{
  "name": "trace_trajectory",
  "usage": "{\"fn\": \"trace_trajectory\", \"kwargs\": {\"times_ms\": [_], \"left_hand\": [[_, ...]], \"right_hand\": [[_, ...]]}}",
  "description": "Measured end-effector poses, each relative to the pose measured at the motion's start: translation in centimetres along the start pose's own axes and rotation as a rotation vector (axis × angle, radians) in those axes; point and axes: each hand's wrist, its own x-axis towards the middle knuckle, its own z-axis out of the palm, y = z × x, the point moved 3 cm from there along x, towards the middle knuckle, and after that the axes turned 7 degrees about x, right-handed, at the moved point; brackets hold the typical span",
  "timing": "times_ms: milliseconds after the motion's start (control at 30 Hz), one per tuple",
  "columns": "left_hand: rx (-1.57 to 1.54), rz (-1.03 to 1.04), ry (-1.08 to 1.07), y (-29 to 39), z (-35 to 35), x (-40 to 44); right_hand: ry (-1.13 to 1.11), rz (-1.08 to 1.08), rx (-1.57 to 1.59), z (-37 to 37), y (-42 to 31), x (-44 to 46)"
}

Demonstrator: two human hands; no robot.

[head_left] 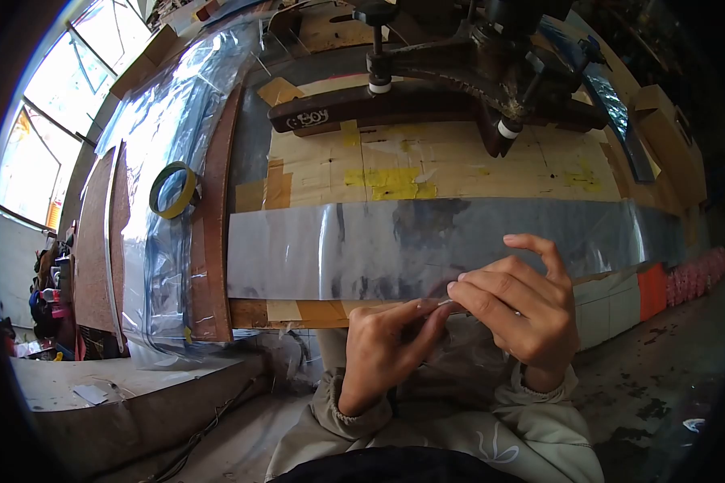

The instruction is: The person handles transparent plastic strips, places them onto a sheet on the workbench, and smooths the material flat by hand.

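Note:
My left hand (395, 342) and my right hand (519, 306) meet at the front edge of the bench. Both have thumb and fingers pinched together on something thin and pale between them, too small to make out. The right little finger sticks out to the side. Just beyond the hands, a long strip of clear plastic film (290, 249) lies across the wooden board (306, 165). Yellow tape pieces (391, 183) are stuck on the board.
A dark metal bar (427, 109) under a machine arm spans the back. At left, a yellow tape roll (173, 191) rests on stacked plastic sheets (157, 274). A cardboard box (673, 145) stands at right, with an orange piece (652, 290) and pink bundles (697, 278) lower down.

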Motion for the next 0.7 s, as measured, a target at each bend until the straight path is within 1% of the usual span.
{"fn": "trace_trajectory", "kwargs": {"times_ms": [100, 200, 300, 400, 500, 600, 700], "left_hand": [[-0.032, -0.027, -0.015, -0.4, 0.2, 0.0], [0.029, -0.002, -0.029, -0.2, 0.1, 0.2], [0.034, -0.001, -0.045, -0.5, 0.2, 0.2], [0.050, 0.041, -0.051, -0.6, 0.3, 0.0], [0.015, -0.053, -0.053, -0.2, -0.2, 0.0], [-0.116, -0.162, -0.142, -0.5, -0.4, -0.2], [-0.279, -0.090, -0.140, -0.6, -0.7, -0.1]], "right_hand": [[0.027, 0.003, -0.006, 0.0, 0.0, 0.1], [0.042, 0.001, -0.004, 0.0, 0.1, 0.2], [0.056, 0.026, 0.011, -0.2, 0.1, 0.4], [0.096, 0.044, -0.004, -1.3, 0.6, 0.6], [0.112, 0.048, 0.016, -1.4, 0.2, 1.0], [0.146, 0.060, 0.047, -1.3, 0.3, 1.0], [0.167, 0.095, 0.106, -1.1, 0.0, 1.1]]}}
